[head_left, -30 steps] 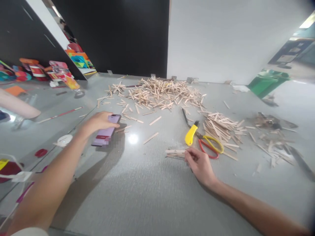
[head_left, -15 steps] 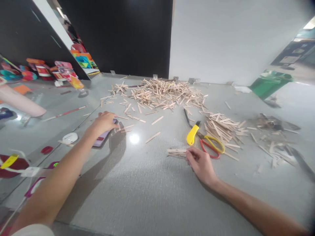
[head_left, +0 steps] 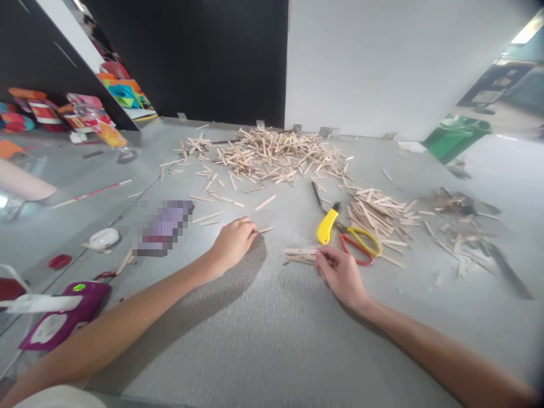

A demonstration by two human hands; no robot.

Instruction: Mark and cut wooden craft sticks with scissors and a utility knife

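Observation:
My left hand (head_left: 233, 242) rests on the grey table with its fingers curled over the end of a single wooden stick (head_left: 264, 230). My right hand (head_left: 340, 273) pinches the right end of a small bundle of wooden sticks (head_left: 300, 254) lying flat on the table. A purple phone (head_left: 165, 228) lies on its own to the left of my left hand. Yellow-and-red scissors (head_left: 359, 247) and a yellow utility knife (head_left: 326, 225) lie just beyond my right hand.
A large heap of wooden sticks (head_left: 276, 156) covers the far middle of the table, with a smaller pile (head_left: 376, 212) to the right and scraps (head_left: 461, 226) further right. A purple device (head_left: 63, 317), a white disc (head_left: 103, 238) and colourful items (head_left: 85, 116) sit at left. A green bin (head_left: 454, 136) stands far right.
My left hand let go of the phone and moved right to the single stick. The phone now lies alone on the table. My right hand stayed on the stick bundle.

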